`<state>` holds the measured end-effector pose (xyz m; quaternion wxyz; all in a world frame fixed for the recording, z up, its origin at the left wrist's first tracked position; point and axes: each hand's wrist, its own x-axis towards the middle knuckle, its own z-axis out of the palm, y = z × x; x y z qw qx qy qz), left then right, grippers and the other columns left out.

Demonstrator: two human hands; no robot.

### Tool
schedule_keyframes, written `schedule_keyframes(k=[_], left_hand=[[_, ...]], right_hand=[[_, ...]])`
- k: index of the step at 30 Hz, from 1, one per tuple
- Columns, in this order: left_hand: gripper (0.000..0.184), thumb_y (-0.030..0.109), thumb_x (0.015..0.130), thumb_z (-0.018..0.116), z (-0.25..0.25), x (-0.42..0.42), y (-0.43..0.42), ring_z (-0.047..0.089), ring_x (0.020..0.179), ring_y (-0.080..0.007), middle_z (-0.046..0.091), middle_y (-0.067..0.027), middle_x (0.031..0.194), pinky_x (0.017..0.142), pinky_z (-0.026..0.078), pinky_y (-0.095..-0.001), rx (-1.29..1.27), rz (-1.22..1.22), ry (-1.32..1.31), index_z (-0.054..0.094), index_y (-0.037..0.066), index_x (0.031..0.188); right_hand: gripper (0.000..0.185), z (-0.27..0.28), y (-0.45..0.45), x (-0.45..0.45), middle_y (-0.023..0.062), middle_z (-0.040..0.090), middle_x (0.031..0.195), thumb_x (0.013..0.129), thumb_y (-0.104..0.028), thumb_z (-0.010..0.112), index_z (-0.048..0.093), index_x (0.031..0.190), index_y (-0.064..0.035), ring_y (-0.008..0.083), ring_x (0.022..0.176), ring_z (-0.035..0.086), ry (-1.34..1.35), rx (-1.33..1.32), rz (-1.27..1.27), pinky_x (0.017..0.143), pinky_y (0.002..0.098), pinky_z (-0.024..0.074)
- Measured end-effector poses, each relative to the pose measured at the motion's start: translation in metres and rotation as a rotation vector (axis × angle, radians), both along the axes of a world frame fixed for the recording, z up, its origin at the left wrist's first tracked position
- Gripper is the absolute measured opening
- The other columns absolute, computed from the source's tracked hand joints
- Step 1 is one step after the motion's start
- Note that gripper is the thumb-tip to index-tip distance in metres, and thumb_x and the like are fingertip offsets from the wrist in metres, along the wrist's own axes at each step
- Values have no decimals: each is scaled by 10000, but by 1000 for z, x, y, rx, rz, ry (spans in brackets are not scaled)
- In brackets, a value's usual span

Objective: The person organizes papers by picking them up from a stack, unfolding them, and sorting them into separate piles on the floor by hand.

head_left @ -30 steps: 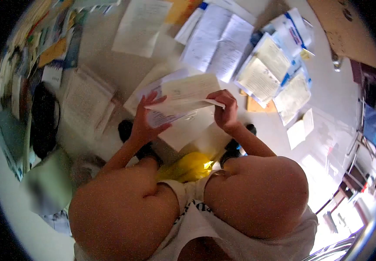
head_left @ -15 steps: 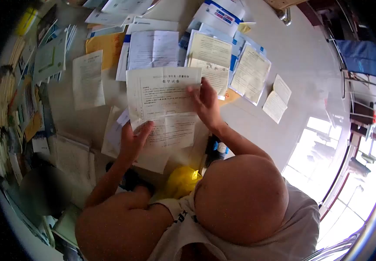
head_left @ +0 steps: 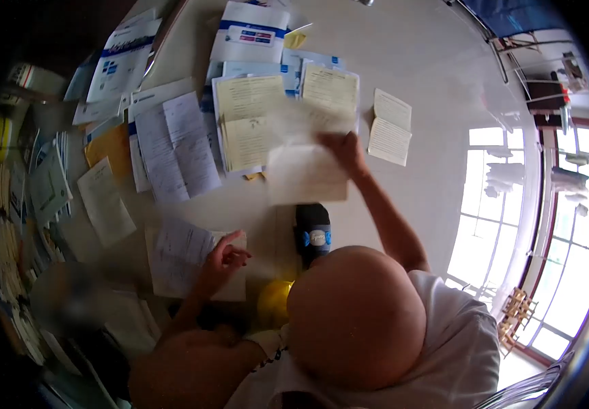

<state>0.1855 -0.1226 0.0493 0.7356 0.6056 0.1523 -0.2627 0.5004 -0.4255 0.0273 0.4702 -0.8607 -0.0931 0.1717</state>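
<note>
Out in front, my right hand (head_left: pixel 346 151) grips the edge of a folded exam paper (head_left: pixel 308 177), which is smeared by motion. The paper hangs over the floor, partly in front of cream printed sheets (head_left: pixel 250 126). Nearer my body, my left hand (head_left: pixel 225 260) is off the exam paper, fingers loosely apart with nothing seen in them. Beneath and beside it lie a white printed sheet (head_left: pixel 180 251) and a paler sheet (head_left: pixel 231 290). A creased white printed sheet (head_left: pixel 178 146) lies farther forward.
Stacks of books and papers (head_left: pixel 11 252) line the left side. Booklets (head_left: pixel 248 34) and a brown envelope (head_left: pixel 111 148) lie ahead. To the right is a folded cream sheet (head_left: pixel 390 126). A slippered foot (head_left: pixel 313 235) and a yellow bag (head_left: pixel 275 300) are close to my body.
The exam paper, held in both hands before, has moved forward and right in my right hand alone. My left hand has let go and dropped lower. The view has shifted.
</note>
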Motion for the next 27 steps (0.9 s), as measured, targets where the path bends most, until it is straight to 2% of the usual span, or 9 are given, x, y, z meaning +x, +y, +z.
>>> schedule_keyframes(k=[2,4,6,8,12,18,20,24,27], left_hand=[[508,166,991,642,2,-4,-1,651,897,-141,697,-94,1076,841,530,-313,59,-55,4,450,76,1452],[626,408,987,644,-30,-21,7,660,1005,-209,656,-152,1154,890,554,-393,82,-106,10,422,80,1472],[593,402,994,632,-43,-32,11,660,1017,-215,652,-148,1161,896,546,-392,118,-96,6,449,72,1451],[447,145,974,624,-48,-38,17,647,973,-167,681,-107,1121,837,522,-314,220,-76,-61,507,69,1399],[409,135,987,596,-48,-42,28,646,986,-171,680,-102,1121,845,520,-317,259,-66,-100,518,52,1380],[351,150,1022,554,-73,-56,46,638,987,-167,671,-89,1106,871,517,-313,244,60,-98,528,31,1351],[330,149,1030,543,-52,-49,49,631,976,-156,665,-84,1103,878,520,-313,174,185,-21,535,31,1338],[316,135,1030,541,-64,-61,62,627,964,-141,666,-77,1093,876,524,-310,264,250,-28,541,34,1330],[315,127,1027,543,-61,-67,64,628,962,-132,668,-76,1085,866,527,-307,266,265,-14,541,33,1328]], right_hand=[[391,-15,-39,48,120,731,990,922,-259,735,673,1173,34,176,849,654,-4,29,-179,766,355,551],[347,-33,-60,88,127,724,1016,937,-216,713,639,1164,35,191,901,647,13,27,-281,802,369,546],[407,-67,-76,116,181,721,1044,945,-297,682,598,1228,-17,290,935,681,-131,58,-299,835,428,539],[429,-105,-86,147,208,712,1061,944,-355,657,588,1234,-46,348,961,679,-147,-104,-331,848,458,528],[473,-112,-74,154,271,682,1088,938,-490,558,588,1207,-102,473,1034,642,-121,-365,-387,879,529,492],[490,-110,-65,162,262,683,1102,962,-482,449,580,1234,-96,476,1048,631,-158,-515,-476,885,568,485],[459,-111,-60,160,262,681,1098,966,-478,448,583,1223,-123,482,1039,630,-151,-540,-505,877,576,484],[405,-110,-55,161,253,687,1071,975,-499,450,589,1205,-195,493,1009,634,-103,-550,-556,851,592,486],[376,-105,-53,157,267,686,1019,977,-450,458,584,1188,-166,491,993,633,-174,-554,-524,839,583,484]])
